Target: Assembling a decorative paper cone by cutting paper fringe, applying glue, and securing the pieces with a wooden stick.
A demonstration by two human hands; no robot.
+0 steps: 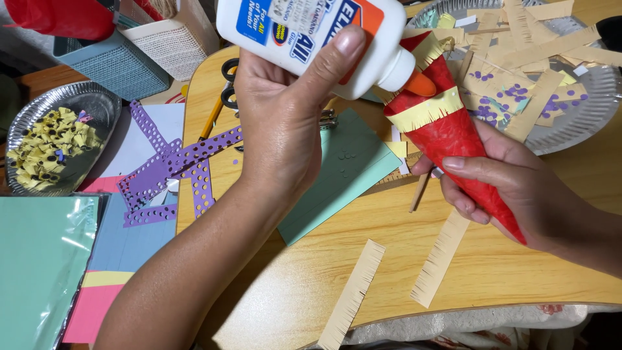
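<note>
Left hand (285, 110) grips the white glue bottle (311, 32), orange nozzle (420, 84) pointing right, apparently touching the red paper cone (447, 136) clasped by the right hand (512, 188).

A white glue bottle (311, 39) with an orange nozzle lies tipped sideways, its tip touching a red paper cone (447, 136). The cone points down and to the right, wrapped with fringed pale yellow strips near its wide upper end.
</note>
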